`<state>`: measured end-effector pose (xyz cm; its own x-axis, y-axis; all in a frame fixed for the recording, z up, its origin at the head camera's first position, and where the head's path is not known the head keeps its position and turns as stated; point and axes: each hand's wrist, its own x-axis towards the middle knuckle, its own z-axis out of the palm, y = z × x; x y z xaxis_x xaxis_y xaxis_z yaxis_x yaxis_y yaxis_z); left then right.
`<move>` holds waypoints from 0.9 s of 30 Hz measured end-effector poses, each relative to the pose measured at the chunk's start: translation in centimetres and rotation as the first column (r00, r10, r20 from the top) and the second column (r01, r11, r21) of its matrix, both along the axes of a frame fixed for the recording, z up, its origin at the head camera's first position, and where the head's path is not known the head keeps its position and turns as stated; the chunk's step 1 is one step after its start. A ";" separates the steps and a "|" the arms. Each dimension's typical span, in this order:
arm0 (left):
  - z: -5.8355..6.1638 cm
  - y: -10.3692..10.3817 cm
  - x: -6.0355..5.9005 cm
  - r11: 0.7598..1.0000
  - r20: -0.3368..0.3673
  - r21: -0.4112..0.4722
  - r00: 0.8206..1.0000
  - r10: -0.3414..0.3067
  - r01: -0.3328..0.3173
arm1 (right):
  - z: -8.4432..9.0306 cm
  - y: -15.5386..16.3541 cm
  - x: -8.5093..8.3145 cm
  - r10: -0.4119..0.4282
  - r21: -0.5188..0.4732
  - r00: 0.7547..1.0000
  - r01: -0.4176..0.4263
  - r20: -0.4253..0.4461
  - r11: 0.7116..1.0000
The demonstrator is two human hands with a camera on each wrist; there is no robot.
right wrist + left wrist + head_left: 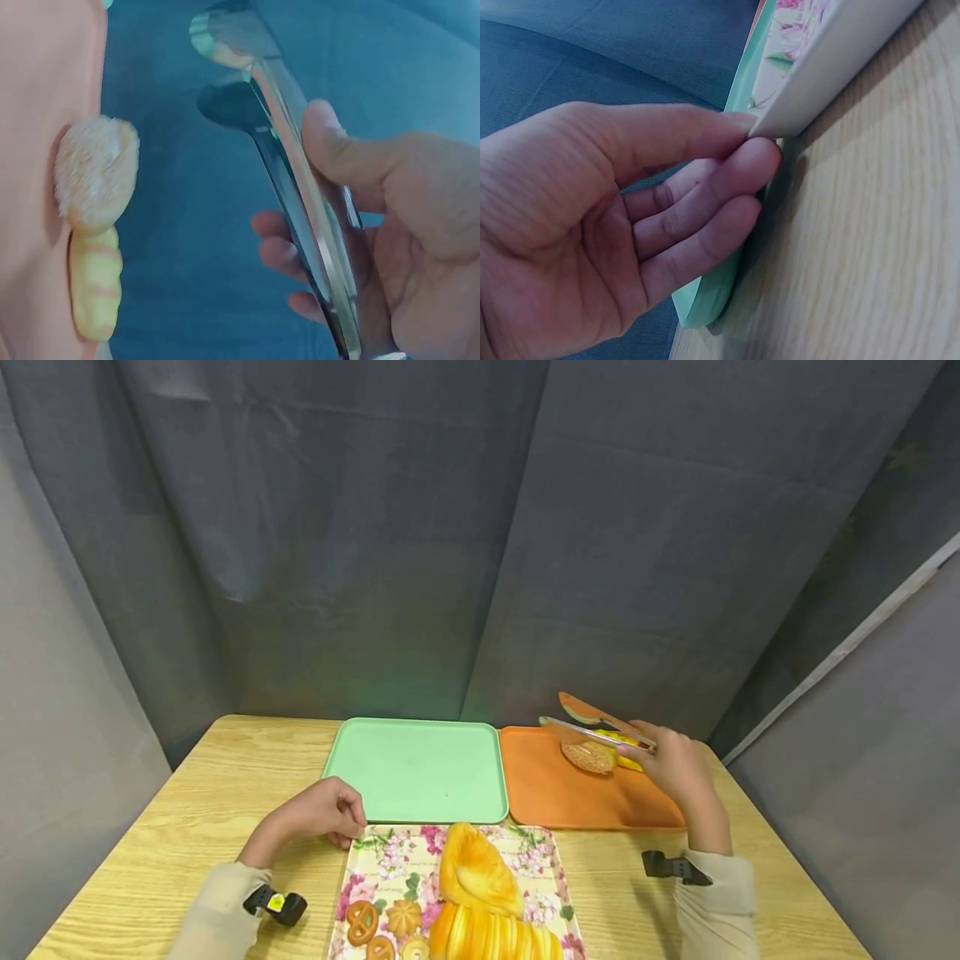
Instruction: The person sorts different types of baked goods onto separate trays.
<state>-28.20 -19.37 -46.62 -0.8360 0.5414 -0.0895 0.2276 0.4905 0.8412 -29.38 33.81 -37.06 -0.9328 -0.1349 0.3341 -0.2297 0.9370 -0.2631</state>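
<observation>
My right hand grips metal tongs above the orange tray; the tong ends hold nothing. On that tray lie a sesame bun and a yellow pastry, seen also as bun and pastry. My left hand rests on the table, its fingertips touching the corner of the floral tray. That tray carries a large golden bread, sliced yellow bread and small pretzel cookies.
A bare green tray sits between the floral tray and the back curtain, beside the orange one; its rim lies under my left fingers. Wooden tabletop extends left and right. Grey curtains enclose the table.
</observation>
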 end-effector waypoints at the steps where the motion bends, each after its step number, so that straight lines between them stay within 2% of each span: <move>1: 0.0 0.0 0.0 1.000 -0.001 0.000 1.000 0.002 -0.002 | 0.2 -0.2 0.1 0.030 -0.042 0.999 -0.029 0.022 0.999; 5: 0.0 -0.1 0.0 1.000 -0.001 0.001 1.000 0.010 -0.010 | 1.1 -1.1 0.7 0.129 -0.125 0.988 -0.118 0.086 0.985; 8: -0.1 -0.1 0.0 1.000 0.006 -0.002 1.000 0.011 -0.011 | 1.6 -1.8 1.0 0.221 -0.201 0.959 -0.184 0.178 0.962; 13: 0.0 0.0 0.0 1.000 0.004 -0.005 1.000 0.013 -0.013 | 2.0 -2.9 1.4 0.406 -0.333 0.858 -0.302 0.314 0.894; 20: 0.2 -0.1 0.1 1.000 -0.002 -0.010 1.000 0.011 -0.011 | 1.6 -4.5 1.6 0.542 -0.384 0.733 -0.399 0.412 0.832; 24: 0.2 -0.3 0.2 1.000 -0.004 -0.007 1.000 0.013 -0.013 | 1.3 -5.3 1.5 0.584 -0.382 0.677 -0.445 0.448 0.810; 27: 0.3 -0.4 0.3 1.000 -0.002 -0.007 1.000 0.016 -0.016 | 0.9 -5.7 1.3 0.584 -0.367 0.653 -0.455 0.482 0.812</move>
